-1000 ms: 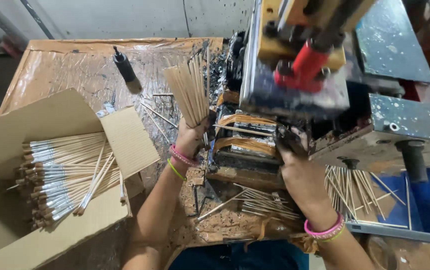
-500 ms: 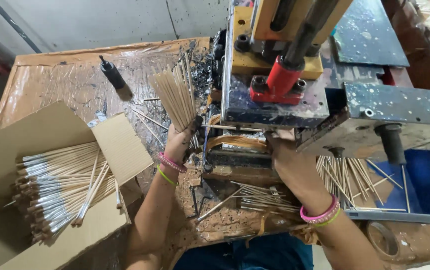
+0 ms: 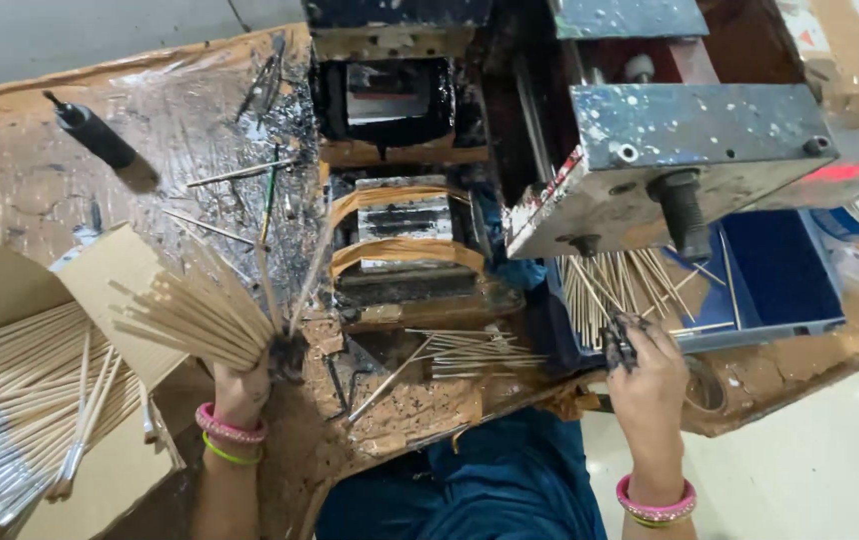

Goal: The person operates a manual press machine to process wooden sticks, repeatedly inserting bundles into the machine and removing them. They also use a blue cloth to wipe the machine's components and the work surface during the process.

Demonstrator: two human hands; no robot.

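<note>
My left hand point(image 3: 243, 388) is shut on a fanned bundle of thin wooden sticks point(image 3: 193, 318), held over the flap of a cardboard box point(image 3: 115, 275) at the left. My right hand point(image 3: 647, 378), its fingertips stained black, rests at the near edge of a blue tray point(image 3: 785, 285) beside a pile of loose sticks point(image 3: 605, 290). Its fingers are curled, and I cannot make out whether they pinch anything. Both wrists wear pink and yellow bangles.
A grimy metal machine point(image 3: 400, 235) with tan bands stands in the middle, and a paint-spattered steel block point(image 3: 690, 140) overhangs the tray. The box holds several silver-tipped sticks point(image 3: 25, 400). A black cylinder tool point(image 3: 98, 135) lies at the back left. More sticks point(image 3: 470, 352) lie before the machine.
My left hand has carried the stick bundle away from the machine, down and left toward the box. My right hand has left the machine front and moved right to the blue tray.
</note>
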